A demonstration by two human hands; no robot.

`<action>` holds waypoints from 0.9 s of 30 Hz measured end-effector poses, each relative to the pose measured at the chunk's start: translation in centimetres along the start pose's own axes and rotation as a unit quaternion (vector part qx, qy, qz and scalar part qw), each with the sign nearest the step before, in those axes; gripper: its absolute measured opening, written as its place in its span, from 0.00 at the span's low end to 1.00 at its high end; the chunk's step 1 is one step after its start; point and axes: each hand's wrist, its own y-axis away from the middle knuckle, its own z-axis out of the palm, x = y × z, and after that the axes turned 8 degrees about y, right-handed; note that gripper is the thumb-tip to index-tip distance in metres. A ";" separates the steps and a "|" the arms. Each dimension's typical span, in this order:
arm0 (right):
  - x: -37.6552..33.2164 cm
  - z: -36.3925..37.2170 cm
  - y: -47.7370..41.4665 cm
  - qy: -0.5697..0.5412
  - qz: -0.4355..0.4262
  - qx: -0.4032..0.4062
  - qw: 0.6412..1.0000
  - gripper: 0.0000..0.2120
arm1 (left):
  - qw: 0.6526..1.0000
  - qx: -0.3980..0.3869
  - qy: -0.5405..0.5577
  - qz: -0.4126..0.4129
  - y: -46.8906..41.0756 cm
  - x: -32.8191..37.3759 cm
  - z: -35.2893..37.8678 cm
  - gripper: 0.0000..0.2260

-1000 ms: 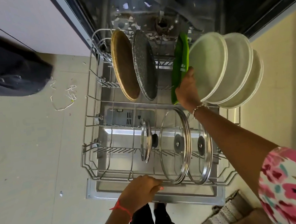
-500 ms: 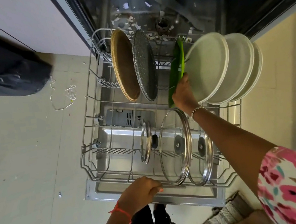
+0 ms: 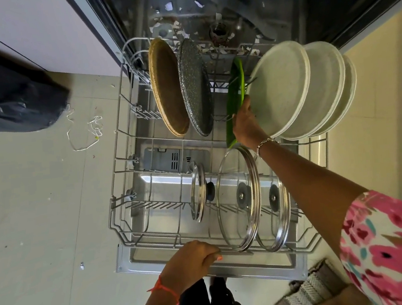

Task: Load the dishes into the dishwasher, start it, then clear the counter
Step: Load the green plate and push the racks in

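Since half a second ago the green plate point(image 3: 235, 91) has tipped a bit further onto its edge and slid slightly left and down into the rack point(image 3: 132, 158). We see mostly its rim now. The right hand point(image 3: 246, 122) went with it and barely moved otherwise.

That right hand grips the green plate's near edge. We only see the back of it, since the fingers are tucked out of sight between the green plate and the nearest of the three white plates point(image 3: 280, 89). Those stand leaning in a row at the far right of the rack, and the green plate is just left of them, right up against the first one.

The left hand point(image 3: 189, 263) has its fingers curled over the rack's near rim wire, holding on.

Further left in the far row, a brown plate point(image 3: 167, 86) and a speckled dark plate point(image 3: 196, 90) stand upright next to each other, well apart from the green one. In the near row we've got three glass lids on edge: a small lid point(image 3: 198, 192), a big lid point(image 3: 237, 198) and another lid point(image 3: 274, 199) partly behind the right forearm.

The rack sits pulled out over the open dishwasher door point(image 3: 232, 270). On the floor to the left are a black bag point(image 3: 8, 98) and some loose white string point(image 3: 86, 132).
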 end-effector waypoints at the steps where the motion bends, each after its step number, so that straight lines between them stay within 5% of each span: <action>1: 0.1 0.2 0.2 0.000 -0.005 0.006 1.000 0.27 | 1.000 0.002 -0.001 0.002 0.0 -0.1 0.0 0.13; 17: -0.1 1.3 -0.4 0.009 -0.031 0.102 0.994 0.31 | 0.999 0.033 0.005 0.018 0.1 -0.8 0.7 0.13; 27: -0.7 -1.2 0.2 -0.029 0.033 0.039 0.998 0.35 | 0.999 0.040 0.024 0.006 0.2 -0.4 0.5 0.12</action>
